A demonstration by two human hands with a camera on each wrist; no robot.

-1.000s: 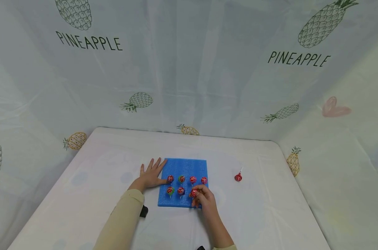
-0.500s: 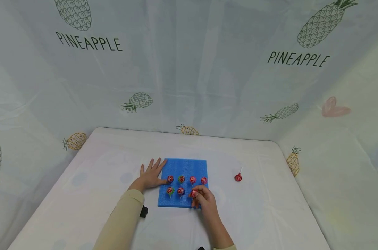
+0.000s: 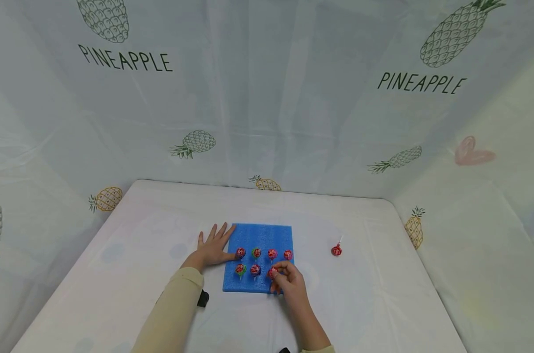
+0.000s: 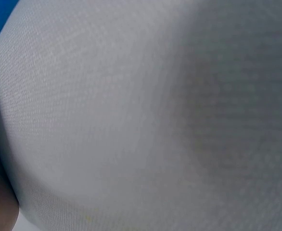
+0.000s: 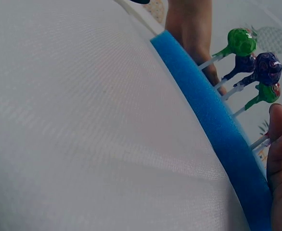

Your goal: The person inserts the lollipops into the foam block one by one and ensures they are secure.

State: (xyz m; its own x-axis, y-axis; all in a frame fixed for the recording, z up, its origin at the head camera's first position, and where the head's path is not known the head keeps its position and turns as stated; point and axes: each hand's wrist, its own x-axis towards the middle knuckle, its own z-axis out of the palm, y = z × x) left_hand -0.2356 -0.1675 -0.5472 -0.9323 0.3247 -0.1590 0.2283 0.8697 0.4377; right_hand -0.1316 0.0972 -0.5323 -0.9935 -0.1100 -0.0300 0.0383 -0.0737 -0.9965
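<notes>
A square blue foam board (image 3: pixel 260 235) lies on the white-covered table, with wrapped lollipops standing in it on their sticks in two rows. My right hand (image 3: pixel 290 280) pinches a red lollipop (image 3: pixel 271 272) at the front right of the board, thumb and forefinger on its wrapped head. In the right wrist view that hand (image 5: pixel 280 163) is beside the foam, partly covering the sticks there. Fingers spread, my left hand (image 3: pixel 211 251) rests at the board's left edge, its thumb close to a dark-wrapped lollipop (image 3: pixel 241 252). The left wrist view shows mostly white cloth.
A loose red lollipop (image 3: pixel 336 250) lies on the table (image 3: pixel 364 294) to the right of the board. Behind the table hangs a pale curtain (image 3: pixel 258 98) printed with pineapples. A small black object (image 3: pixel 203 298) shows beside the left sleeve (image 3: pixel 171 309).
The red lollipop in my right fingers has shifted slightly left. My left hand and the board stay in place.
</notes>
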